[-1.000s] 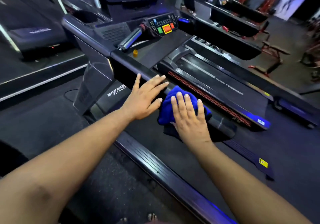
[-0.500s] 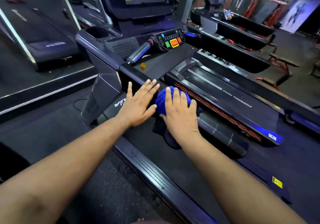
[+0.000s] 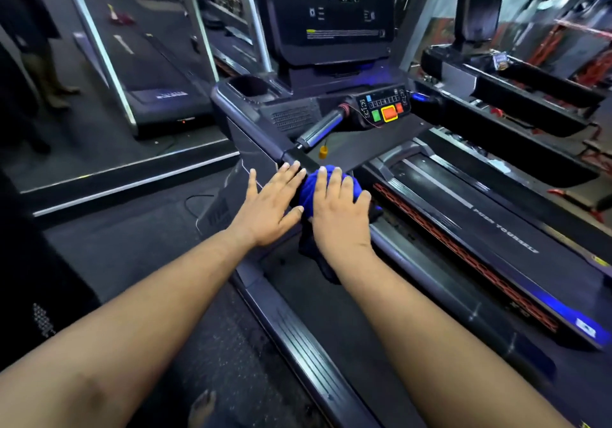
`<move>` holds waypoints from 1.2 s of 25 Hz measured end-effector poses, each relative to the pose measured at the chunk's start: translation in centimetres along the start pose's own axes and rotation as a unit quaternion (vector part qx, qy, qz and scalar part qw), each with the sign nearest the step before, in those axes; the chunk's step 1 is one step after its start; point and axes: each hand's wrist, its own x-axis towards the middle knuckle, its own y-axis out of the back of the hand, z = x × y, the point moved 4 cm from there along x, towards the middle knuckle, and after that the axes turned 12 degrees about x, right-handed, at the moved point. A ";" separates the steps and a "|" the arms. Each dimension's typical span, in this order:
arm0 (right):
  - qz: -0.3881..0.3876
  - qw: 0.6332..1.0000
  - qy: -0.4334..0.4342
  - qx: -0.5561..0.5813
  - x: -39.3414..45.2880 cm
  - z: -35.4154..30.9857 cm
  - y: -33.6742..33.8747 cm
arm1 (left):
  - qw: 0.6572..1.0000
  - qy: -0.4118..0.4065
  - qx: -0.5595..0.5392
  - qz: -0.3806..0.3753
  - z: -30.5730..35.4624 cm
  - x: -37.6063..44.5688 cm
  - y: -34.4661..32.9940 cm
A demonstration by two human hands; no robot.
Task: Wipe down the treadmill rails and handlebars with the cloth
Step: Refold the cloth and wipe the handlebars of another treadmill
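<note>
A blue cloth (image 3: pixel 309 192) is bunched on the treadmill's dark left handrail (image 3: pixel 427 268). My right hand (image 3: pixel 337 212) lies palm down on the cloth, fingers curled over it, pressing it onto the rail. My left hand (image 3: pixel 271 202) rests flat on the same rail just left of the cloth, fingers spread, holding nothing. Part of the cloth hangs dark below the rail under my right wrist. Ahead, a short grip handlebar (image 3: pixel 319 129) angles up toward the control panel (image 3: pixel 384 108) with green, orange and red buttons.
The console screen (image 3: pixel 334 10) stands upright ahead, with a cup holder (image 3: pixel 246 85) to its left. A small yellow safety clip (image 3: pixel 323 152) hangs below the grip. The running belt (image 3: pixel 490 229) lies right of the rail. Another treadmill (image 3: pixel 159 73) stands at left, more machines at right.
Both hands have slid forward along the rail toward the console, the right hand carrying the cloth. The camera view has lifted, showing more of the console screen.
</note>
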 end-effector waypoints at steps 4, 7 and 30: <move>0.037 0.999 0.006 0.033 -2.6 2.0 -0.2 | 0.999 -0.040 0.027 -0.004 -4.4 2.8 -0.2; 0.052 0.998 -0.030 0.026 0.8 -0.2 -0.1 | 0.994 -0.103 0.034 0.029 -6.7 4.4 -1.0; -0.156 0.955 0.030 0.250 24.0 -13.9 -0.7 | 0.992 0.034 -0.125 -0.003 -28.6 13.4 2.2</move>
